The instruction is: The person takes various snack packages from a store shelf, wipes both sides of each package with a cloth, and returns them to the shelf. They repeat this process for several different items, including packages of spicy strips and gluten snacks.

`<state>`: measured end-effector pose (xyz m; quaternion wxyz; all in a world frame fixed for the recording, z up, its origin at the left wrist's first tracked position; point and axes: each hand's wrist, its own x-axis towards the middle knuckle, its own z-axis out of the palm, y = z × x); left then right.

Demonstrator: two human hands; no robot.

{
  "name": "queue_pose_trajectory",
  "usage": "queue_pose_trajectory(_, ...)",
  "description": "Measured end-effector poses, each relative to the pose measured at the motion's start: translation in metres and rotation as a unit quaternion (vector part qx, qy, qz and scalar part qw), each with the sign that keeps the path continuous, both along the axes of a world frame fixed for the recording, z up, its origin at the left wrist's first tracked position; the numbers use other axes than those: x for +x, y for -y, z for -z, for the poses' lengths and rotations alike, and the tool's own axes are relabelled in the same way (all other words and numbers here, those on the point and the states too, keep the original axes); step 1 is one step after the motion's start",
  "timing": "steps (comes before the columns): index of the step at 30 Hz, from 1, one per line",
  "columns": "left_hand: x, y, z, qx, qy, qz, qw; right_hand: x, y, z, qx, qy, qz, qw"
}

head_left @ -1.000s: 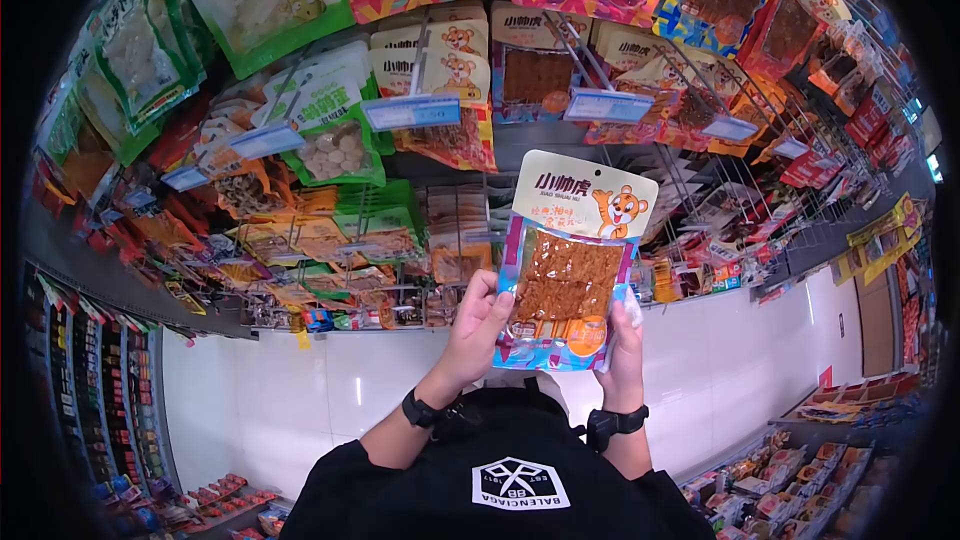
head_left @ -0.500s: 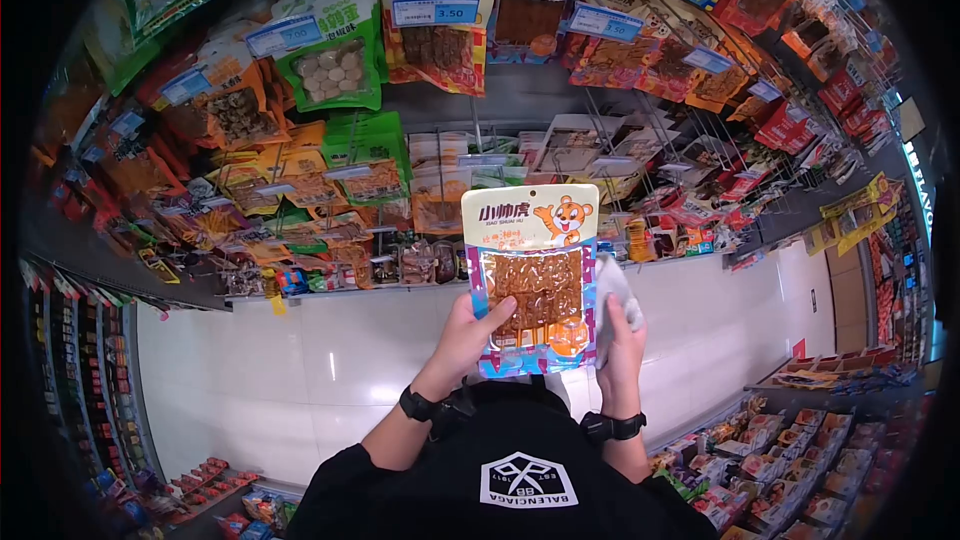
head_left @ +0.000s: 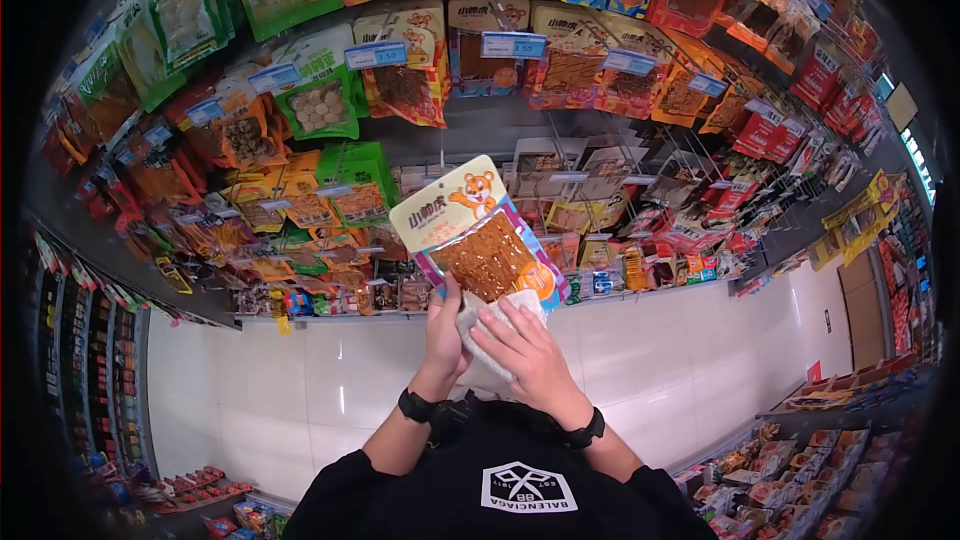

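White cloth [head_left: 477, 328] lies beneath the right hand's [head_left: 525, 352] spread fingers.

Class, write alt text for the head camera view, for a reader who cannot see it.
A person's left hand holds a tilted snack packet while the right hand presses a white cloth or tissue over its lower part. Beyond hang packaged snacks with price labels.

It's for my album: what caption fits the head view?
The left hand holds a tiger-cartoon snack packet while the right hand touches a white cloth on it.
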<state>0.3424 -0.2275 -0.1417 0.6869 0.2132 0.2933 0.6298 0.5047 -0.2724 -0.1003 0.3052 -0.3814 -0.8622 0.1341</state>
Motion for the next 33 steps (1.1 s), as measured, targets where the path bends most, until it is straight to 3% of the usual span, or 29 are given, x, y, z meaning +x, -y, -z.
queue_pose_trajectory(4,0.040,0.008,-0.020,0.015,0.030,-0.035,0.999,0.061,0.015,0.003,0.004,0.024,-0.001,1.000)
queue_pose_trajectory(7,0.070,0.026,-0.016,0.050,0.052,-0.026,0.997,0.106,0.019,0.016,0.040,0.012,0.073,0.996)
queue_pose_trajectory(10,0.100,0.050,-0.002,0.043,0.005,0.040,0.998,0.134,0.018,0.015,0.049,-0.086,0.200,0.975)
queue_pose_trajectory(15,0.139,0.078,0.034,0.029,-0.044,0.076,0.996,0.139,0.037,0.017,0.006,-0.116,0.160,0.980)
queue_pose_trajectory(18,0.144,0.092,0.054,-0.032,-0.060,0.017,0.998,0.140,0.058,0.022,-0.009,-0.094,0.025,0.995)
queue_pose_trajectory(21,0.144,0.107,0.038,0.006,-0.040,0.006,0.999,0.158,0.065,0.032,-0.004,-0.093,-0.004,0.996)
queue_pose_trajectory(23,0.142,0.116,0.030,0.006,-0.075,0.015,0.997,0.172,0.065,0.035,0.007,-0.089,0.006,0.996)
queue_pose_trajectory(25,0.145,0.125,0.017,0.035,-0.196,0.077,0.977,0.181,0.060,0.033,0.014,-0.118,0.094,0.988)
queue_pose_trajectory(29,0.159,0.139,0.019,0.073,-0.257,0.155,0.951,0.186,0.052,0.026,-0.007,-0.180,0.139,0.974)
queue_pose_trajectory(31,0.161,0.140,0.030,0.069,-0.281,0.166,0.943,0.181,0.058,0.021,-0.014,-0.184,0.128,0.974)
queue_pose_trajectory(33,0.162,0.140,0.043,0.045,-0.368,0.203,0.906,0.175,0.066,0.015,-0.015,-0.121,0.010,0.992)
